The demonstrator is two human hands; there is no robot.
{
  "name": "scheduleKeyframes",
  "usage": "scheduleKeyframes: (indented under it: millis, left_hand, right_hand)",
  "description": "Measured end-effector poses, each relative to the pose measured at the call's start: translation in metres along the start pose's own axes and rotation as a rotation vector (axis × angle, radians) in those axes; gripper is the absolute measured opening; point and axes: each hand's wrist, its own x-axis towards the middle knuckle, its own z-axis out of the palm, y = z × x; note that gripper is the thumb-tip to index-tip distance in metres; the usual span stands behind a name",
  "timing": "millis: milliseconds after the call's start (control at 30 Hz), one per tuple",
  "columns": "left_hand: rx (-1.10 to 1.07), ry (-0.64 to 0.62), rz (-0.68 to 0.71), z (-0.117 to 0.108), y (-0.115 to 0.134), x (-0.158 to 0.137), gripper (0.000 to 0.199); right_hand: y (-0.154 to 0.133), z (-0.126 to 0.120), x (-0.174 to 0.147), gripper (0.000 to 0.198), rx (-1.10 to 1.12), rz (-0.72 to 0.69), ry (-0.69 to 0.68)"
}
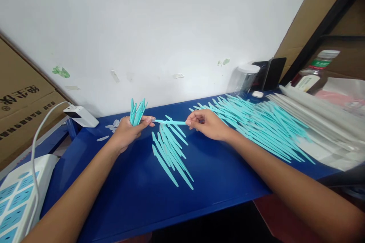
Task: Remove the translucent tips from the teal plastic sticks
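My left hand is closed around a small upright bunch of turquoise eyebrow razors. Its thumb and forefinger also pinch the left tip of a single eyebrow razor, held level above the table. At that razor's other end, the fingertips of my right hand grip the handle. Below it, a loose fan of eyebrow razors lies on the blue table. A larger heap of the same razors spreads out to the right. Small clear pieces, possibly blade caps, lie beyond my left hand.
A white power strip and a charger with a cable are at the left. At the back right stand a lidded clear jar and phones. White packets and a bottle sit far right. A white wall rises behind.
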Motion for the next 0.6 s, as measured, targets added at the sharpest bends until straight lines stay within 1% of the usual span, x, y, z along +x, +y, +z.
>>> scheduleKeyframes:
  millis: [167, 367, 600]
  left_hand:
    - [-0.014, 0.003, -0.029, -0.001, 0.002, -0.001, 0.045]
    - [0.038, -0.008, -0.024, 0.0, 0.003, -0.002, 0.044]
    - [0.112, -0.053, 0.033, 0.02, 0.009, -0.013, 0.037]
  right_hand:
    - [-0.001, -0.005, 0.0, 0.021, -0.026, -0.018, 0.047]
    - [-0.002, -0.003, -0.001, 0.024, -0.042, -0.009, 0.014]
    - [-0.001, 0.011, -0.006, 0.024, -0.042, -0.01, 0.009]
